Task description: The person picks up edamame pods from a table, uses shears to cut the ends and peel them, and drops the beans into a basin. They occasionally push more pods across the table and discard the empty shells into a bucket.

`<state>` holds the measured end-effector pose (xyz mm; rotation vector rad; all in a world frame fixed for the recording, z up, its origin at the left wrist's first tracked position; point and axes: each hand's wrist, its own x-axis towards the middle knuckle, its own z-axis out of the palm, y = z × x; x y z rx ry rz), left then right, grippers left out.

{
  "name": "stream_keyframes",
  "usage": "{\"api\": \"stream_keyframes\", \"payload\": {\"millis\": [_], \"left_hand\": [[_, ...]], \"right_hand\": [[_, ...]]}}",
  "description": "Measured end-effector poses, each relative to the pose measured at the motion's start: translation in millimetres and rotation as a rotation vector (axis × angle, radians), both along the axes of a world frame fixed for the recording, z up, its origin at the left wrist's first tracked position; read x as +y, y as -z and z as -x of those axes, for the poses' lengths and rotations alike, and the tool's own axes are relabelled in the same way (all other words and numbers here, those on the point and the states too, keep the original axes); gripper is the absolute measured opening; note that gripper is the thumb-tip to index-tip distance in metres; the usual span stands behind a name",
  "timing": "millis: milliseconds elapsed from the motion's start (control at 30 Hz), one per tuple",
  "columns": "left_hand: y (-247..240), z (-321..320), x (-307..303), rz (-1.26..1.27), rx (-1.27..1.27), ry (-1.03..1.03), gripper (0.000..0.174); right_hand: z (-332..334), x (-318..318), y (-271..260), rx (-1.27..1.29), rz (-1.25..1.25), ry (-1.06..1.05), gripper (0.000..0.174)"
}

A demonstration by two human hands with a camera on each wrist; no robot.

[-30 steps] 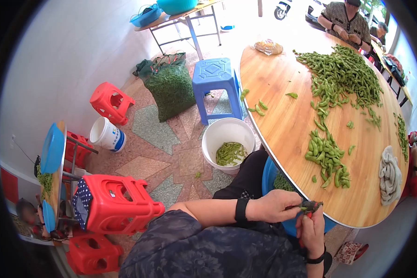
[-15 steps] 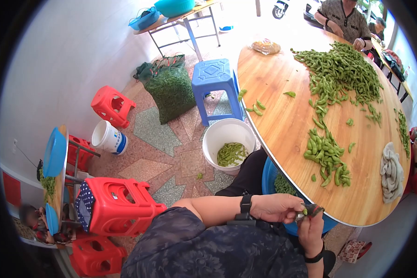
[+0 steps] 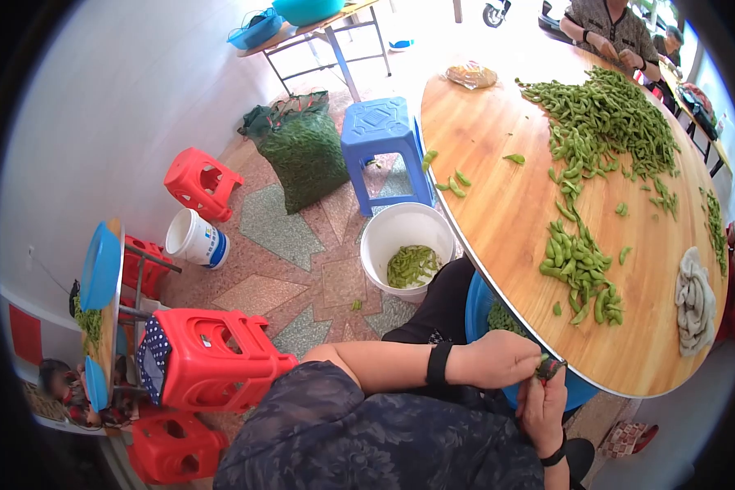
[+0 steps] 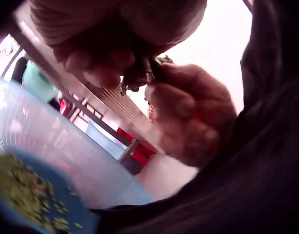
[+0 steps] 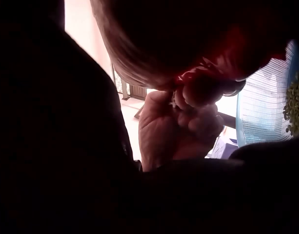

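Observation:
In the head view my left hand (image 3: 492,361) pinches a green soybean pod (image 3: 544,358), mostly hidden by the fingers. My right hand (image 3: 542,408) grips a small dark tool with red parts (image 3: 552,369), its head against the pod; its exact kind cannot be told. Both hands meet at the round table's near edge, above a blue basin (image 3: 478,310). Small green pieces (image 4: 27,190) lie in that basin in the left wrist view. The right wrist view is dark, with the fingers of the left hand (image 5: 171,129) bunched close against the right hand.
On the wooden table (image 3: 490,163) lie a big heap of pods (image 3: 621,122), a smaller pile (image 3: 576,265) and a grey cloth (image 3: 694,302). A white bucket (image 3: 376,245) with pods stands by my knee, near a blue stool (image 3: 376,135). Another person (image 3: 616,33) sits opposite.
My left hand has turned over, its back now facing up, and stays against the tool. The green pod shows less between the fingers. The person opposite has brought their hands together.

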<state>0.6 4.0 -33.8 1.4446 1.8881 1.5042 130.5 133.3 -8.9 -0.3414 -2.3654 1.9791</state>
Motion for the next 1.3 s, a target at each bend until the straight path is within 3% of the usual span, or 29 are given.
{"api": "stream_keyframes", "payload": {"millis": [67, 133, 167, 200, 233, 267, 300, 400, 600, 700, 767, 833, 900, 933, 1000, 1100, 1200, 1300], "left_hand": [[0.8, -1.3, 1.6, 0.153, -0.843, 0.203, 0.027], [-6.8, -0.8, -2.3, 0.164, -0.930, 0.217, 0.028], [-9.8, 0.8, -5.1, 0.194, -0.803, 0.184, 0.028], [-10.8, 3.4, -8.8, 0.146, -0.519, 0.127, 0.028], [-10.9, 3.1, -12.1, 0.195, -0.429, 0.069, 0.027], [-8.0, 3.2, -13.4, 0.250, -0.414, 0.028, 0.026], [-7.0, 3.2, -15.4, 0.275, -0.515, 0.036, 0.025], [-2.7, 6.7, -18.8, 0.284, -0.501, 0.081, 0.026], [-13.4, 1.2, -14.3, 0.316, -0.605, 0.161, 0.027], [-12.3, 5.6, -19.5, 0.334, -0.500, 0.140, 0.025], [-17.1, 14.5, -32.1, 0.294, -0.185, 0.024, 0.021], [-10.2, 28.3, -52.3, 0.268, -0.040, -0.214, 0.019], [-10.6, 47.2, -75.5, 0.393, 0.186, -0.506, 0.013], [8.2, 63.3, -98.8, 0.532, 0.309, -0.571, 0.025], [16.4, 74.2, -122.3, 0.586, 0.314, -0.700, 0.045], [21.0, 76.3, -134.9, 0.644, 0.225, -0.714, 0.040], [11.4, 58.6, -120.0, 0.395, -0.027, -0.578, 0.021], [-4.1, 45.0, -100.9, 0.414, -0.203, -0.369, 0.014]], "right_hand": [[2.2, 0.5, -6.6, -0.027, 0.011, 0.032, 0.012], [2.4, 6.0, -7.5, -0.054, 0.216, 0.036, 0.013], [3.3, 6.9, -8.2, -0.084, 0.155, 0.024, 0.015], [3.7, 8.5, -7.9, -0.166, 0.102, 0.015, 0.019], [2.4, 10.8, -6.3, -0.166, -0.089, -0.010, 0.021], [-1.1, 15.1, 7.3, -0.075, -0.268, 0.017, 0.023], [-3.6, 15.0, 4.7, -0.066, -0.299, 0.076, 0.025], [-6.1, 13.2, -7.1, 0.086, -0.424, 0.153, 0.025], [-0.4, 12.5, -6.3, 0.169, -0.549, 0.029, 0.021], [0.8, 15.0, -1.6, 0.218, -0.651, 0.023, 0.019], [-0.9, 22.1, -5.9, 0.188, -0.784, 0.089, 0.017], [2.5, 31.8, -23.4, 0.204, -0.784, 0.111, 0.015], [5.4, 44.3, -34.2, 0.203, -0.826, 0.137, 0.013], [12.3, 50.4, -37.0, 0.204, -0.829, 0.145, 0.013], [29.2, 62.3, -43.0, 0.156, -1.000, 0.152, 0.013], [58.8, 59.6, -43.0, 0.154, -1.029, 0.195, 0.018], [74.0, 62.2, -28.0, 0.150, -1.040, 0.219, 0.022], [78.7, 73.2, -23.9, 0.105, -0.959, 0.250, 0.023]]}}
